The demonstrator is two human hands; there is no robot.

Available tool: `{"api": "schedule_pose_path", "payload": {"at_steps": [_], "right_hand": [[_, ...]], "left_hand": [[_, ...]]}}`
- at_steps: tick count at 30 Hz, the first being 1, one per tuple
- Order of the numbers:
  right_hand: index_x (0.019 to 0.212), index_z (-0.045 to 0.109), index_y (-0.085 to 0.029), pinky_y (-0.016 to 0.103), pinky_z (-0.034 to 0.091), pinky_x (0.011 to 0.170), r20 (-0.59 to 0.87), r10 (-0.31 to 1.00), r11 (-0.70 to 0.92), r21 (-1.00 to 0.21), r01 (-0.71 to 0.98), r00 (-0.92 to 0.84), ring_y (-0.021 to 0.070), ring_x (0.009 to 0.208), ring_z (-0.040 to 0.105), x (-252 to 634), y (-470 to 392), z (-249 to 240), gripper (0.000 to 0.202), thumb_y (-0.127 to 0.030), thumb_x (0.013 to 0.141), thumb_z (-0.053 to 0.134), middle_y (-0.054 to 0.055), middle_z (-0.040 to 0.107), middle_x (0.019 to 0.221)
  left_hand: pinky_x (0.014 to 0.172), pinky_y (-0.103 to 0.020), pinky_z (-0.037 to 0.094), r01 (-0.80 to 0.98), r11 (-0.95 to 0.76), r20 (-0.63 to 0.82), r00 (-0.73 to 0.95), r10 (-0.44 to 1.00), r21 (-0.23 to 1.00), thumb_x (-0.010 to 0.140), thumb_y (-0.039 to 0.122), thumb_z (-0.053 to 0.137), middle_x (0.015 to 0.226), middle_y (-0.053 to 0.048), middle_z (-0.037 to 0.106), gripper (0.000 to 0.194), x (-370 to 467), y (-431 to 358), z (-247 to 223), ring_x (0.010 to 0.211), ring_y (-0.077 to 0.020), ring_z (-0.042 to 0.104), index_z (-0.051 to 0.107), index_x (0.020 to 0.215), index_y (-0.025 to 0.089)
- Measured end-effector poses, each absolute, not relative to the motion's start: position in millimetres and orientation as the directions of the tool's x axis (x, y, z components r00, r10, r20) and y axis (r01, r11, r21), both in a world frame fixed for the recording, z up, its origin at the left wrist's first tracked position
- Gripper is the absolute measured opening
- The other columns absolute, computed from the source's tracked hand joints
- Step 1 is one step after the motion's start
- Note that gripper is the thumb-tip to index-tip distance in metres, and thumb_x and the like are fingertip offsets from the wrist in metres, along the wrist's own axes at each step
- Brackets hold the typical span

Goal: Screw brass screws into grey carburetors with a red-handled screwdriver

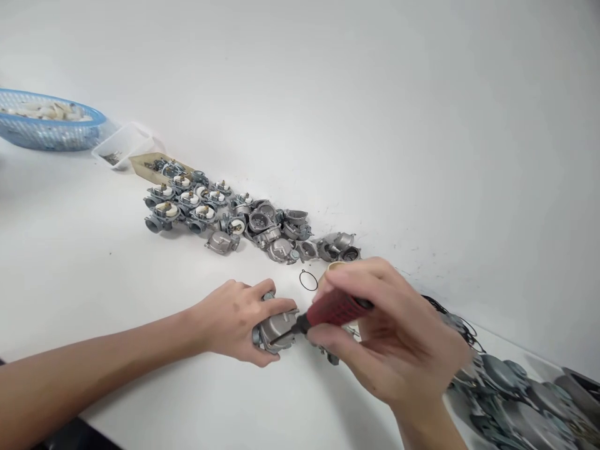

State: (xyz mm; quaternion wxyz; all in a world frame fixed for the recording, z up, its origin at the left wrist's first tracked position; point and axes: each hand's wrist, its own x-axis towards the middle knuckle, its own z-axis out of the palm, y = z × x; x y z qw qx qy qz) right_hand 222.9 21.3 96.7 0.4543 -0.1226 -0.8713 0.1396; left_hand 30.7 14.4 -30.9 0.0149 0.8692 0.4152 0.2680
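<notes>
My left hand (246, 319) is wrapped round a grey metal carburetor (281, 326) on the white table, its rounded bowl facing up. In my right hand (389, 331) is a screwdriver (335, 309) with a red and black handle. The screwdriver's shaft slants down to the left across the carburetor, its tip at the near edge of the bowl. A thin black rubber ring (308, 280) lies on the table just beyond the hands. Small metal parts (332, 357) lie partly hidden behind my right hand.
Several carburetor bodies (189, 199) with white floats stand farther back, beside loose metal bowls (262, 219). A tan tray (152, 165), a clear plastic box (124, 147) and a blue basket (51, 134) line the far left. More carburetors (520, 400) and black rings (462, 322) are at the right.
</notes>
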Motion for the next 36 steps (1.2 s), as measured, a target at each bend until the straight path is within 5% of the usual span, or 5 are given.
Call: {"api": "schedule_pose_path", "payload": {"at_steps": [3, 7, 12, 17, 36], "right_hand": [[0.145, 0.059, -0.03, 0.044, 0.067, 0.073, 0.657, 0.417, 0.879, -0.468, 0.094, -0.628, 0.0277, 0.095, 0.075, 223, 22, 94, 0.058, -0.012, 0.09, 0.068, 0.01, 0.074, 0.118], [0.139, 0.064, -0.034, 0.039, 0.066, 0.065, 0.759, 0.342, 0.929, -0.361, 0.079, -0.554, 0.0217, 0.076, 0.071, 221, 27, 91, 0.064, -0.012, 0.081, 0.082, 0.003, 0.074, 0.092], [0.139, 0.062, -0.032, 0.042, 0.068, 0.073, 0.609, 0.412, 0.851, -0.522, 0.048, -0.678, 0.0252, 0.095, 0.074, 225, 26, 99, 0.051, -0.011, 0.093, 0.064, 0.01, 0.072, 0.124], [0.129, 0.071, -0.032, 0.031, 0.065, 0.063, 0.697, 0.334, 0.908, -0.418, 0.019, -0.634, 0.0169, 0.076, 0.071, 227, 24, 103, 0.052, -0.008, 0.083, 0.08, 0.004, 0.072, 0.1], [0.136, 0.065, -0.026, 0.035, 0.066, 0.079, 0.638, 0.317, 0.873, -0.486, -0.048, -0.702, 0.0179, 0.088, 0.073, 234, 24, 107, 0.049, -0.006, 0.091, 0.07, 0.005, 0.076, 0.102]], "left_hand": [[0.054, -0.034, 0.054, 0.708, -0.66, 0.458, 0.514, 0.726, 0.251, 0.078, 0.063, 0.069, 0.12, -0.007, 0.065, 0.072, 30, 14, -32, 0.062, -0.0197, 0.067, 0.052, 0.14, 0.03], [0.051, -0.033, 0.053, 0.708, -0.663, 0.449, 0.523, 0.724, 0.245, 0.08, 0.062, 0.068, 0.115, -0.007, 0.064, 0.069, 29, 14, -32, 0.059, -0.018, 0.065, 0.053, 0.138, 0.028], [0.052, -0.034, 0.055, 0.697, -0.679, 0.475, 0.528, 0.704, 0.232, 0.08, 0.064, 0.067, 0.117, -0.008, 0.064, 0.07, 28, 14, -34, 0.061, -0.0189, 0.066, 0.053, 0.138, 0.027], [0.049, -0.033, 0.053, 0.704, -0.673, 0.509, 0.504, 0.698, 0.225, 0.078, 0.062, 0.07, 0.11, -0.007, 0.067, 0.07, 31, 13, -38, 0.057, -0.0197, 0.065, 0.054, 0.138, 0.029], [0.052, -0.031, 0.051, 0.717, -0.675, 0.53, 0.509, 0.678, 0.175, 0.078, 0.063, 0.071, 0.113, -0.009, 0.069, 0.068, 31, 10, -36, 0.057, -0.0186, 0.066, 0.058, 0.133, 0.026]]}}
